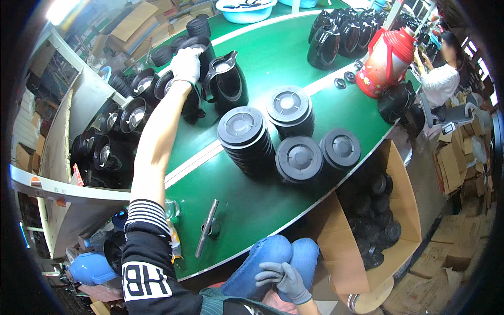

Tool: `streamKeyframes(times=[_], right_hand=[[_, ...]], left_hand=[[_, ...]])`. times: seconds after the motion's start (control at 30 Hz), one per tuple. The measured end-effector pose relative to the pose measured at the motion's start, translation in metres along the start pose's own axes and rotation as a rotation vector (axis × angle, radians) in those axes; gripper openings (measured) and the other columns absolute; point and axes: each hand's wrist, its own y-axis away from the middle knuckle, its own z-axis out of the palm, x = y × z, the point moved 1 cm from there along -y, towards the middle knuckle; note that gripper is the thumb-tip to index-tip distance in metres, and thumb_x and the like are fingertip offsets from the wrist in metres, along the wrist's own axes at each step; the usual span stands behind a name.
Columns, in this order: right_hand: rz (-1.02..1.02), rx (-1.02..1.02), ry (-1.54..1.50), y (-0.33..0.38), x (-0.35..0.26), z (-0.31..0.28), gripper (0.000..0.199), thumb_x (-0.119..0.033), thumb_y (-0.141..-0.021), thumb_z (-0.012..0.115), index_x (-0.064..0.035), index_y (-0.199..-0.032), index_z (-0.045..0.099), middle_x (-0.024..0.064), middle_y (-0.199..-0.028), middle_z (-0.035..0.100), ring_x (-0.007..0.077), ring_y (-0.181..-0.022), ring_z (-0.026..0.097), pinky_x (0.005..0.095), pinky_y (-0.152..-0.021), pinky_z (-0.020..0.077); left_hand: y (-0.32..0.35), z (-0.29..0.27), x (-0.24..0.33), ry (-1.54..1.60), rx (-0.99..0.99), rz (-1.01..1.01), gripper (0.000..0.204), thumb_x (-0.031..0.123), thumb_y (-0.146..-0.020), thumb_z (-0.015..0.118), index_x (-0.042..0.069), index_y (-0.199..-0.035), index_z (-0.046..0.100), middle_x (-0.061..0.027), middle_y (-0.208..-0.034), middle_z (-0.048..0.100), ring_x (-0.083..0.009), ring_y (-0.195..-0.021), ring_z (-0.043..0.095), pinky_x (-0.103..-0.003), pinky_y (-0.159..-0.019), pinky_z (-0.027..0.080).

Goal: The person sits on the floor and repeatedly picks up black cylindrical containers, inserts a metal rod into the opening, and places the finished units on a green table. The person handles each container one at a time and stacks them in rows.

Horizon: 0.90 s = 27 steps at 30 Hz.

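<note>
My left hand (187, 65), in a white glove, stretches to the far left side of the green table. Its fingers bend over the rim of a black jug (206, 56), and the fingertips are partly hidden. Just right of it stands another black jug (229, 84) with handle and spout. More black jugs (137, 114) lie on their sides to the left, their round openings showing. My right hand (286, 281), in a grey glove, hovers over my lap with fingers apart and nothing in it. Several stacks of round black lids (242, 127) stand mid-table.
A metal rod (207, 228) lies near the table's front edge. An open cardboard box (404, 210) with black parts sits at the right. Beyond are a red thermos (386, 63), grouped black jugs (324, 47) and a blue basin (245, 11). A seated person (442, 79) works at far right.
</note>
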Motion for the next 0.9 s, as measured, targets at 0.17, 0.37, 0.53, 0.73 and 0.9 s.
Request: streamKeyframes(times=[0.17, 0.37, 0.53, 0.73, 0.9], right_hand=[[-0.162, 0.013, 0.362, 0.001, -0.037, 0.04, 0.065, -0.044, -0.117, 0.041, 0.0099, -0.15, 0.055, 0.0265, -0.13, 0.073, 0.0349, -0.117, 0.074, 0.0462, -0.109, 0.055], [-1.067, 0.133, 1.238, -0.016, -0.154, 0.126, 0.066, -0.029, -0.097, 0.077, 0.0, -0.153, 0.058, 0.0231, -0.148, 0.063, 0.0393, -0.137, 0.061, 0.0506, -0.118, 0.0461], [-1.428, 0.16, 1.907, -0.007, -0.19, 0.197, 0.087, -0.031, -0.08, 0.09, -0.0124, -0.157, 0.054, 0.0172, -0.162, 0.049, 0.0403, -0.154, 0.041, 0.0631, -0.122, 0.036], [-1.214, -0.209, 1.724, 0.019, -0.12, 0.202, 0.045, -0.017, -0.076, 0.091, -0.01, -0.111, 0.064, 0.0122, -0.14, 0.066, 0.0345, -0.131, 0.064, 0.0526, -0.109, 0.0489], [-1.162, 0.027, 1.376, 0.04, -0.082, 0.159, 0.049, -0.01, -0.07, 0.097, -0.0042, -0.11, 0.068, 0.0169, -0.139, 0.071, 0.0345, -0.12, 0.072, 0.041, -0.1, 0.0589]], left_hand=[[0.016, -0.116, -0.007, 0.083, 0.33, 0.117, 0.033, 0.016, -0.088, 0.081, 0.015, -0.122, 0.078, -0.0113, -0.109, 0.074, -0.0326, -0.104, 0.07, -0.044, -0.092, 0.057], [0.116, -0.331, -0.007, 0.282, 0.249, 0.359, 0.028, 0.011, -0.09, 0.079, 0.013, -0.118, 0.079, -0.0093, -0.114, 0.075, -0.032, -0.106, 0.071, -0.043, -0.091, 0.06], [0.223, -0.438, 0.011, 0.449, -0.101, 0.616, 0.025, 0.011, -0.087, 0.078, 0.014, -0.111, 0.077, -0.0085, -0.106, 0.072, -0.0307, -0.105, 0.072, -0.042, -0.089, 0.061], [0.356, -0.446, 0.016, 0.736, -0.374, 0.537, 0.045, 0.005, -0.083, 0.08, 0.014, -0.127, 0.075, -0.0078, -0.119, 0.074, -0.0305, -0.118, 0.07, -0.042, -0.099, 0.058], [0.456, -0.386, 0.008, 0.982, -0.274, -0.155, 0.072, -0.001, -0.088, 0.078, 0.0, -0.156, 0.054, -0.0203, -0.152, 0.062, -0.0324, -0.139, 0.061, -0.042, -0.12, 0.046]])
